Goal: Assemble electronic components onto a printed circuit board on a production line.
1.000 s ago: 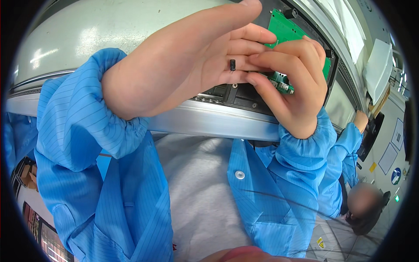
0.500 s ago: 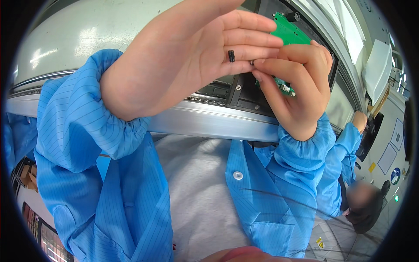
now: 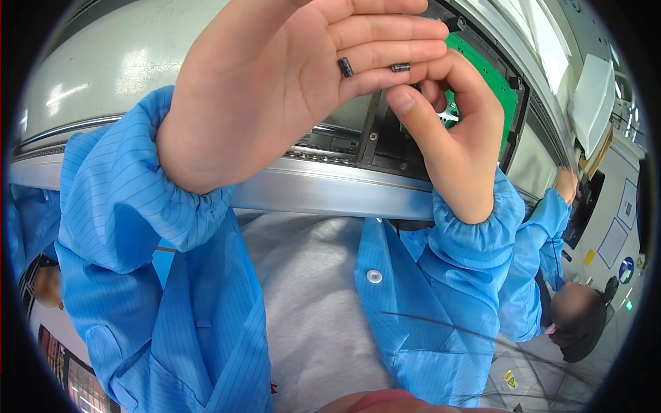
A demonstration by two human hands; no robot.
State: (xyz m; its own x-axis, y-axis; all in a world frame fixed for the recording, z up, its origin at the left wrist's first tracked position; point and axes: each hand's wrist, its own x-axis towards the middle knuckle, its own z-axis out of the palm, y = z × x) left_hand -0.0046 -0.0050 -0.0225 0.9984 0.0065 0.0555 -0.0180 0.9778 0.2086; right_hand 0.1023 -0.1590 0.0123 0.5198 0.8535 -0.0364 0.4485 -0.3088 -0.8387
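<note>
My left hand (image 3: 275, 89) is held palm up and flat over the equipment, fingers stretched to the right. Two small black cylindrical components rest on it: one component (image 3: 345, 67) near the base of the fingers, the other component (image 3: 401, 67) farther along them. My right hand (image 3: 458, 113) is close against those fingertips, its thumb and fingers curled together. A tiny dark spot shows between them; whether it is another component I cannot tell. Partly hidden behind my hands, a green circuit board (image 3: 499, 76) lies in a dark frame (image 3: 372, 138).
A silver metal rail (image 3: 330, 182) runs along the near edge, between my body and the board. On the right, a co-worker in a blue sleeve (image 3: 547, 220) has a hand near the line. A white bin (image 3: 593, 100) stands at the far right.
The second black component, earlier at my right fingertips, now lies on my left fingers. My right fingers have curled in, and my left hand has shifted slightly up and left.
</note>
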